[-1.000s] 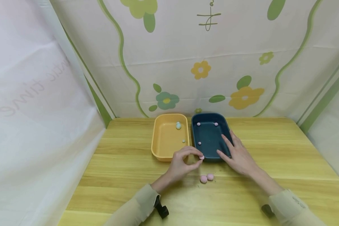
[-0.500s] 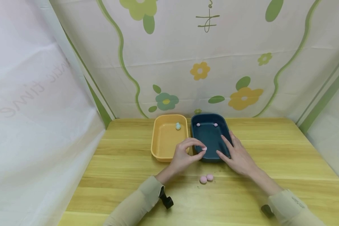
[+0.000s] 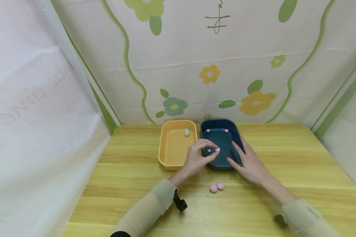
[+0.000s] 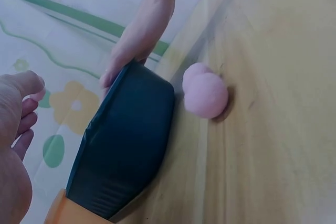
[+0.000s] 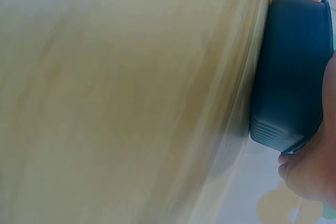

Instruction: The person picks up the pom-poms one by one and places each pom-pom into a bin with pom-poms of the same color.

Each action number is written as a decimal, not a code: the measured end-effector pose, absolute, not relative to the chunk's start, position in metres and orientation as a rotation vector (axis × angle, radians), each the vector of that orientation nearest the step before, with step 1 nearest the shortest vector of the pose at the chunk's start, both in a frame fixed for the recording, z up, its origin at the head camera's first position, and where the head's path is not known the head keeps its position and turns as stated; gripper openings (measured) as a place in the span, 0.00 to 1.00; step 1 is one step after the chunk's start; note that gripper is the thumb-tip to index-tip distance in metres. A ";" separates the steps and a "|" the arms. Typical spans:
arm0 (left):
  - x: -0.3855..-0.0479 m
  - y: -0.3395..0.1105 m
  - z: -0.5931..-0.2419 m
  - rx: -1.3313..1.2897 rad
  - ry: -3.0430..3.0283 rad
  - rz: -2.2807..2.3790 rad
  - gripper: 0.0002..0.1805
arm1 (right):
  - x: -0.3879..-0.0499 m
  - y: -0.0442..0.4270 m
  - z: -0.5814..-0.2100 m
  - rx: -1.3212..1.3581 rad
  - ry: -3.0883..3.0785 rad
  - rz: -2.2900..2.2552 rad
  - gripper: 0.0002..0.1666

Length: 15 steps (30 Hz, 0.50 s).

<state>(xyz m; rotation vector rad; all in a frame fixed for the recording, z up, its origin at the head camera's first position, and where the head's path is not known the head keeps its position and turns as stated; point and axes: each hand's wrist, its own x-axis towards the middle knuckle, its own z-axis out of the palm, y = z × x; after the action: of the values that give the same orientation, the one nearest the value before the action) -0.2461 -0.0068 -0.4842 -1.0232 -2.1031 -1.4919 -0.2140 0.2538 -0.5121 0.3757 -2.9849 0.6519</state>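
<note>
My left hand [image 3: 196, 156] pinches a small pink ball [image 3: 217, 149] between thumb and fingertips, above the dark blue tray [image 3: 222, 120]. Inside that tray lie three small pink balls, two at the back corners and one [image 3: 209, 150] at the left. The right hand [image 3: 250, 164] rests at the tray's right rim, its fingers spread. Two larger pink balls [image 3: 213, 188] touch each other on the table in front; the left wrist view shows this pink pair [image 4: 206, 95] beside the blue tray [image 4: 128, 140].
A yellow tray [image 3: 166, 164] stands just left of the blue one, with a light blue piece [image 3: 187, 132] at its back right. A white patterned cloth [image 3: 178, 59] hangs behind the wooden table [image 3: 121, 184].
The left hand, with the pinched pink ball, has moved forward and slightly right, from the blue tray's front rim to over its inside. The right hand has stayed at the rim.
</note>
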 end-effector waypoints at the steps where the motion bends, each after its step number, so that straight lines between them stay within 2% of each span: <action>1: -0.248 -0.005 -0.484 -1.015 -2.113 -1.484 0.06 | -0.214 0.254 -0.512 0.371 -2.985 0.650 0.51; 15: -0.262 0.006 -0.477 -0.945 -2.175 -1.403 0.06 | -0.214 0.253 -0.512 0.398 -2.965 0.613 0.50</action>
<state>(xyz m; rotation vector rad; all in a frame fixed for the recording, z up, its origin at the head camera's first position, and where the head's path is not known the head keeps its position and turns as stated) -0.2619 0.0059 -0.4768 -0.9455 -2.1754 -1.4028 -0.2142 0.2532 -0.5123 0.3983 -2.9648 0.6131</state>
